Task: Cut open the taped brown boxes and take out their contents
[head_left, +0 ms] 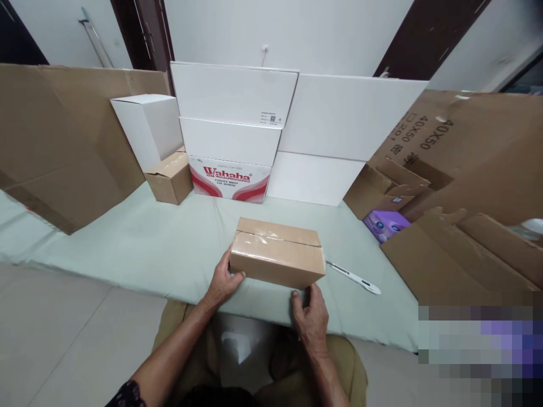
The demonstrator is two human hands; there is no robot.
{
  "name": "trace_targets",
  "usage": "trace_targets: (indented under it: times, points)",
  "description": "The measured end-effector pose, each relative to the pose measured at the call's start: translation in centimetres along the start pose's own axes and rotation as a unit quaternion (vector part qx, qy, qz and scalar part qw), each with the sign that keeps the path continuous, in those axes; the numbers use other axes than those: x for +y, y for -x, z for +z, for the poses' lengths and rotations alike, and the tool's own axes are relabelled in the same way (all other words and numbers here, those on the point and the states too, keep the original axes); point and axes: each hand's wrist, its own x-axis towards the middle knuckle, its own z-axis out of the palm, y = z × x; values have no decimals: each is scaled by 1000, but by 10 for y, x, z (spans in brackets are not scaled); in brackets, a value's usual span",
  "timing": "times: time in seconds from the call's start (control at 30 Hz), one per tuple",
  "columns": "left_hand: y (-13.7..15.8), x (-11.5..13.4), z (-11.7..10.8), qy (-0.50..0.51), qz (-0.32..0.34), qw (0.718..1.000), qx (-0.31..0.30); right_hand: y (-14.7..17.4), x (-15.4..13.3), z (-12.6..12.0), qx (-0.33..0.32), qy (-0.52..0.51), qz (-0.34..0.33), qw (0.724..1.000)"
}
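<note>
Forearms extend forward: left hand grasping a taped carton, right hand at its near corner, grip unclear; white cutter right of both.

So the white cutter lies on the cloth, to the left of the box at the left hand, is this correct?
The side is wrong: the head view shows the white cutter on the cloth, to the right of the box at the left hand.

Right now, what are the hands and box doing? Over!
Left hand touching cardboard box, left end. Right hand by near right corner. Box closed. White cutter close on right.
</note>
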Motion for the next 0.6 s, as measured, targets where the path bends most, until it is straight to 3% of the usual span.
trace_targets:
  times: [0.37, 0.6]
  points:
    - [4, 5, -4, -27, -26, 999, 14, 5, -5, 0, 21, -35, 2, 999]
    - [4, 4, -5, -31, -32, 999, 5, -2, -4, -14, 9, -146, 49, 988]
